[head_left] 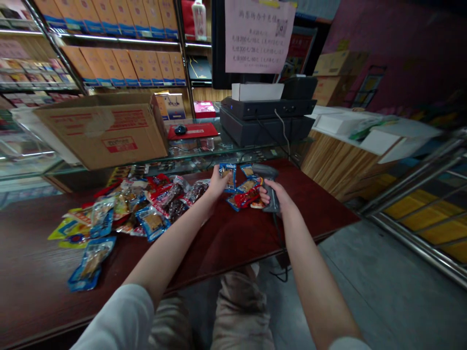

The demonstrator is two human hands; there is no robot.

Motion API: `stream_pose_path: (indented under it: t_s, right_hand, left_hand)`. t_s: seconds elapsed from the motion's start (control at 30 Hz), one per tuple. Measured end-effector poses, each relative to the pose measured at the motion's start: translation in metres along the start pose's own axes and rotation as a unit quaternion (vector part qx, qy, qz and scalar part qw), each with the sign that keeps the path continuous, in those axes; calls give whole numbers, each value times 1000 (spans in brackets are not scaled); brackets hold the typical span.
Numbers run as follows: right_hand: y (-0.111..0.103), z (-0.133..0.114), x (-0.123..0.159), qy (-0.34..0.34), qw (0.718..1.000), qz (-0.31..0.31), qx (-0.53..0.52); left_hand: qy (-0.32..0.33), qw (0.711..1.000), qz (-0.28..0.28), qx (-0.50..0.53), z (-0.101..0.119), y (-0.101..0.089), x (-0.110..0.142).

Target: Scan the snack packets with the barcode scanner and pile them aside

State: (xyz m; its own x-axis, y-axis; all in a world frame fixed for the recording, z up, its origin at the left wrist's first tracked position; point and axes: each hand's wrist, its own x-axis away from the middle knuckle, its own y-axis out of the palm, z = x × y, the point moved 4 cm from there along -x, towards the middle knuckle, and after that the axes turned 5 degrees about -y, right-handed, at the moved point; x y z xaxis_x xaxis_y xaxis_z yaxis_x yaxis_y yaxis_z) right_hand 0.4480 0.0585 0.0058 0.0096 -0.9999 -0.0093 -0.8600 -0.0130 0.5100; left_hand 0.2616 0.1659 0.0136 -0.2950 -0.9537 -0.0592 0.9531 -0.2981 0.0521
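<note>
In my right hand (274,194) is a dark grey barcode scanner (270,187), its head pointing left and its cord hanging over the table edge. My left hand (219,183) grips a small blue-edged snack packet (228,174), held up just left of the scanner. Close to both hands lie several more packets, among them a red one (246,197) and a blue one (248,185). To the left of my left arm spreads a loose heap of snack packets (153,219) in blue, red and yellow. One blue packet (91,262) lies apart, nearer the front.
The dark red table (222,238) borders a glass counter with a cardboard box (109,129), a mouse (180,130) on a red mat, and a dark cash drawer (264,130) below a monitor bearing a paper notice (259,36). A metal railing (423,243) stands right.
</note>
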Motion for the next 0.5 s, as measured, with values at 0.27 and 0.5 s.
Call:
stream_pose_path:
  t_s: [0.27,0.5]
  right_hand:
    - [58,11,-1,32,997,-57,49]
    - [142,39,-20,53,982,-142,112]
  left_hand:
    - [-12,993,18,120,46,-89,48]
    - [79,985,153,-11,53,-178,69]
